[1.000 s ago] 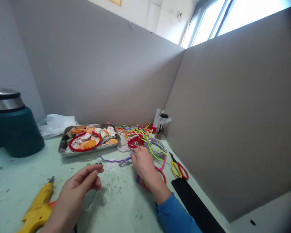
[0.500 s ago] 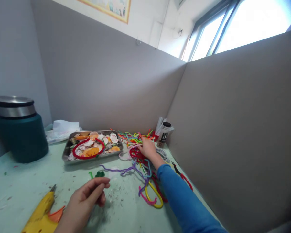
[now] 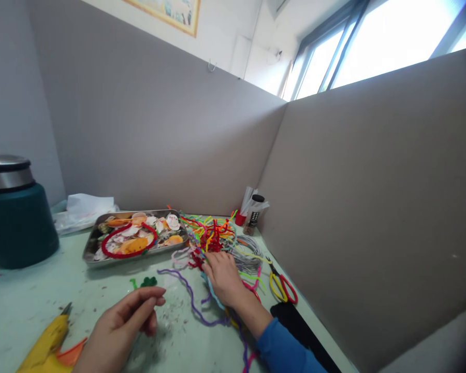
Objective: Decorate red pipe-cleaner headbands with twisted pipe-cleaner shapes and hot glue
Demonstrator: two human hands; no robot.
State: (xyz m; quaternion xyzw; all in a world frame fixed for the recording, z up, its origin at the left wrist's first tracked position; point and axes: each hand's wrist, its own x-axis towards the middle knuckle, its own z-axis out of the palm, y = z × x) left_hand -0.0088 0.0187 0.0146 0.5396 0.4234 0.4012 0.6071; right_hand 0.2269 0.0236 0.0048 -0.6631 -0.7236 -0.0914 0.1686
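My left hand (image 3: 126, 324) hovers over the table at lower left, its thumb pressed against the curled fingers. Anything between them is hidden. A dark green flower-shaped piece (image 3: 148, 282) lies just beyond those fingertips. My right hand (image 3: 222, 277) rests palm down on the near side of a tangled heap of colourful pipe cleaners (image 3: 213, 230), fingers stretched out over them. Its thumb is mostly hidden. A purple pipe cleaner (image 3: 192, 298) curves across the table beside it. One red pipe-cleaner loop (image 3: 105, 247) lies on a metal tray (image 3: 95, 263) full of seashells.
A yellow glue gun (image 3: 46, 342) lies at lower left, below a dark teal jar (image 3: 15, 223). At right are scissors (image 3: 281, 285), coiled grey wire (image 3: 250, 254) and a black-lidded bottle (image 3: 254, 215). Grey partitions (image 3: 159, 129) enclose the table.
My right hand has drawn back toward me from the far part of the pipe cleaners, shifting several of them. The scissors now show more fully. My left hand keeps its pinched pose.
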